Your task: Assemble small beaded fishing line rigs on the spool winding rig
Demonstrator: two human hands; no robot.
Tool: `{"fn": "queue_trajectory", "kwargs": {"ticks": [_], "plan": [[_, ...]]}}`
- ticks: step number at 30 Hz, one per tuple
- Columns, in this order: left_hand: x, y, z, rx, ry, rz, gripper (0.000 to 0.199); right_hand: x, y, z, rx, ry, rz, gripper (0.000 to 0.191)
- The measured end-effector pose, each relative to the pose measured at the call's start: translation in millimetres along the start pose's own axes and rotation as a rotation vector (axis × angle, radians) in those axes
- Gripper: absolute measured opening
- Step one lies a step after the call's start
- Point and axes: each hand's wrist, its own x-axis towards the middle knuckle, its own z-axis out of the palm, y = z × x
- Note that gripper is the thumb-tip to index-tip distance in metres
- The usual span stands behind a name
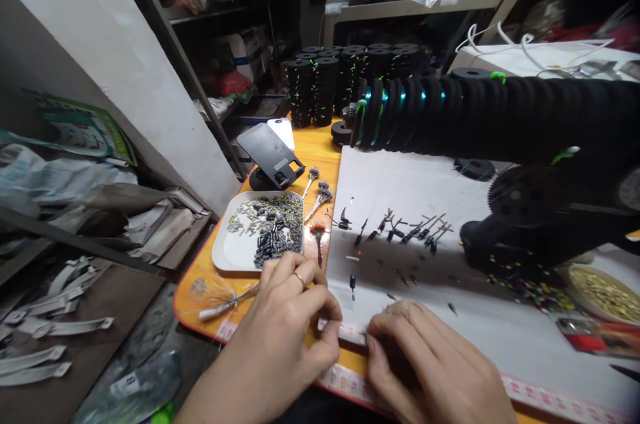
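Near the table's front edge, my left hand (295,314), with a ring on one finger, has thumb and forefinger pinched together. To its right, my right hand (430,361) is curled, thumb against the fingers. Whatever sits in either pinch is too small or hidden to make out. Between the hands runs a pink-and-white measuring tape strip (350,333). Just beyond my left hand stands a white tray (219,247) of small black and yellowish pieces. Several small black pieces with thin stems (400,231) lie on a white sheet (400,177), beyond my right hand.
A black ridged foam roll (480,111) on a geared stand crosses the right side. Black foam spools (325,87) stand at the back. A phone holder (273,157) is behind the tray. A bowl of gold-coloured bits (605,294) sits far right. Wire-like bundles (320,197) lie beside the tray.
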Motion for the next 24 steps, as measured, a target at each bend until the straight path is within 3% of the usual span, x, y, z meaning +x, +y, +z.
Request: {"fn": "queue_trajectory", "kwargs": {"ticks": [24], "plan": [[2.5,2.7,2.1,0.022,0.027,0.083,0.016,-10.8,2.6,-14.0,0.013,-0.041,0.074,0.007]]}}
